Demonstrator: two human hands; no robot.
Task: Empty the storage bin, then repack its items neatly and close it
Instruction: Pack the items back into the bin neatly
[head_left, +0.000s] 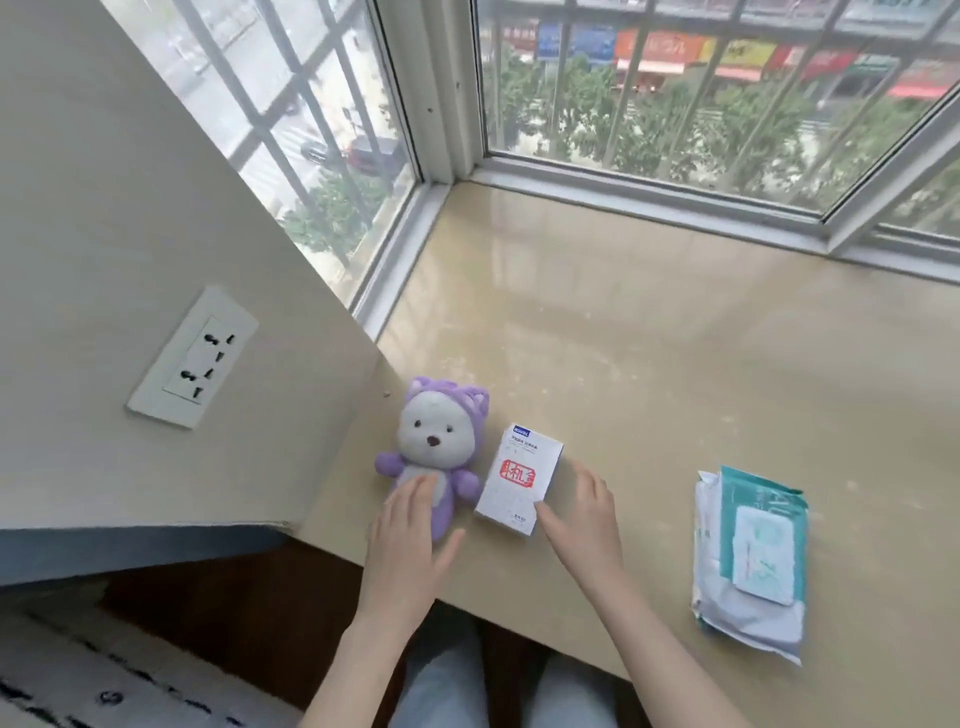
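In the head view, spotted no bin, only left hand straight-fingered over the plush toy and right hand open beside the white box, near the ledge edge, so feared sweeping either off through haste; lay lengthwise, tops toward the window, wipes pack well apart.

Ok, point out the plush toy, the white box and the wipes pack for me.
plush toy (434, 441): head view, on its white face.
white box (517, 474): head view, on the red stamp.
wipes pack (763, 556): head view, on its white flap label.
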